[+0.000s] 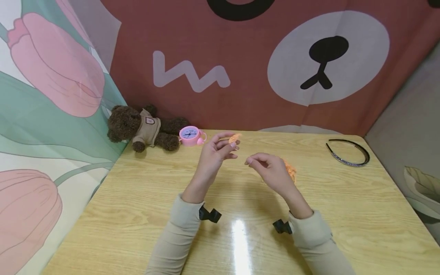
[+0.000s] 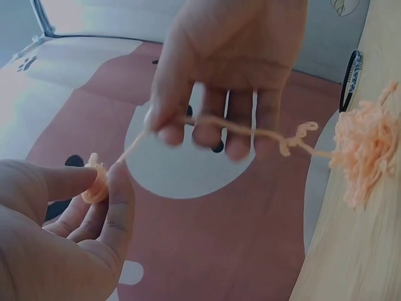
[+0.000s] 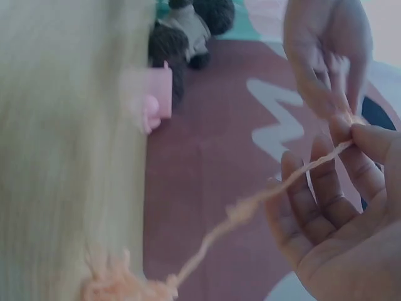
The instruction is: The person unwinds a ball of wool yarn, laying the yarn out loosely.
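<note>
My left hand (image 1: pixel 214 156) pinches a small wound bundle of orange yarn (image 2: pixel 96 185) between thumb and fingers, held up over the table. To its right, my right hand (image 1: pixel 273 172) pinches the strand of yarn (image 3: pixel 294 177) between thumb and index finger, its other fingers spread below. From there the strand runs down, with a small tangled loop (image 2: pixel 299 138) in it, to a loose heap of orange yarn (image 2: pixel 368 153) on the table. In the head view the right hand partly hides that heap. A short stretch of strand links both hands.
On the wooden table (image 1: pixel 137 198), a brown teddy bear (image 1: pixel 148 128) in a beige shirt lies at the back left. Beside it stands a pink alarm clock (image 1: pixel 190 136). A dark headband (image 1: pixel 348 152) lies at the back right. A printed cloth (image 1: pixel 240 76) hangs behind.
</note>
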Motion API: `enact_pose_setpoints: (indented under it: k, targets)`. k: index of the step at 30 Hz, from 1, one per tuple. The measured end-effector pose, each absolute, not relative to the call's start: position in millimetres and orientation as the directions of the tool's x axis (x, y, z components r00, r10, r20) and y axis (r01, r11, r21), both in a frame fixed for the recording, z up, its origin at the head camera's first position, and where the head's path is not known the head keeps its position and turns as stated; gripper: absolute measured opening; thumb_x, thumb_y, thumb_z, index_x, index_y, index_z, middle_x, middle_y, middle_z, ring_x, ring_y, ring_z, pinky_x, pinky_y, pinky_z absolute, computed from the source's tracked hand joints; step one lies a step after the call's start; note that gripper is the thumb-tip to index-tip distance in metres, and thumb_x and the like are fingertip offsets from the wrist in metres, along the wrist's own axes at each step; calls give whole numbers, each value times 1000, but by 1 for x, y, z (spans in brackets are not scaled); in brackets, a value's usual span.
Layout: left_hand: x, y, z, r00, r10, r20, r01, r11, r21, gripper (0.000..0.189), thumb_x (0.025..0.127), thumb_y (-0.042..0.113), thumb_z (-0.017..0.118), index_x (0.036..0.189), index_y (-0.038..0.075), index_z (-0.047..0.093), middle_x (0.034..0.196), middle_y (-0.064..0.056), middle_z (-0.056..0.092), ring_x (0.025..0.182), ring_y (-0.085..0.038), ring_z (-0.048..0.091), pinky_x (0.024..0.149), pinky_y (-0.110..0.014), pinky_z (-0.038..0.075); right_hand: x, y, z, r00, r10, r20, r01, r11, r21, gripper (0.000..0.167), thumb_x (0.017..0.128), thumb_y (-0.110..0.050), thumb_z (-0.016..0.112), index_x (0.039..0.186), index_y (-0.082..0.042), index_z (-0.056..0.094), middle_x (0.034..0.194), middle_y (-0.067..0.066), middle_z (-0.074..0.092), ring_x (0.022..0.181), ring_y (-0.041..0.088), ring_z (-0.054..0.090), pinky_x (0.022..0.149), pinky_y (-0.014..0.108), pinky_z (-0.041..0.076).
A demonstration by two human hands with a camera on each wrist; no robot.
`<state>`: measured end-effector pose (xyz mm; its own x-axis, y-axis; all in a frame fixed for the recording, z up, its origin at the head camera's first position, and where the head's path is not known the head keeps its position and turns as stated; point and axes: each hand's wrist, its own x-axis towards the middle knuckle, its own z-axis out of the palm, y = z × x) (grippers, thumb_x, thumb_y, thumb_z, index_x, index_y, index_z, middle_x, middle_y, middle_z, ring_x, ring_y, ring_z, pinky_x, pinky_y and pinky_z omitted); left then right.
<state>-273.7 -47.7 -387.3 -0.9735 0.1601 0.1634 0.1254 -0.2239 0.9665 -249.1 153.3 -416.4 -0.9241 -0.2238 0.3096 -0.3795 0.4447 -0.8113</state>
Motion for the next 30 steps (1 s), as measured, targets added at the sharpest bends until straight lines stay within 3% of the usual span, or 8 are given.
enact_pose_setpoints:
  k: [4,11,16,19,30]
  targets:
    - [-276,-52,-387,-976,138,171,135,-236,962,31,98,3,64,129,4,63,117,-21,71,88,-12,71,74,-25,62,-252,173,-412,-931,-110,349,-362,409,-837,30,103,-36,59,105,-13,78,99,7,76,91,18,69,78,23,56]
    - [-280,-58,-387,-977,78,198,170,-274,947,26,100,3,61,126,-3,63,98,0,73,84,-9,70,73,-23,61,-255,215,-398,-929,159,335,-301,203,-932,40,101,-37,62,107,1,74,83,-3,71,85,13,66,81,19,58]
    - [-280,-60,-387,-976,65,206,181,-270,946,24,101,4,60,122,-5,64,92,4,71,84,-9,70,73,-24,61,-258,241,-393,-901,332,278,-302,-19,-953,37,97,-31,69,104,6,73,81,-1,69,76,12,66,73,18,59]
    - [-280,-61,-387,-976,64,207,184,-257,949,23,100,4,61,121,-5,64,92,4,71,84,-9,70,73,-25,61,-259,251,-393,-891,382,245,-300,-89,-950,35,96,-28,70,104,6,73,81,1,67,74,13,66,70,19,59]
    - [-282,-62,-386,-984,-20,175,174,-279,944,23,98,-3,57,120,0,62,97,-4,58,82,-13,66,71,-22,60,-259,263,-389,-858,448,251,-348,-147,-926,31,96,-24,71,100,7,73,78,4,65,70,14,65,66,20,59]
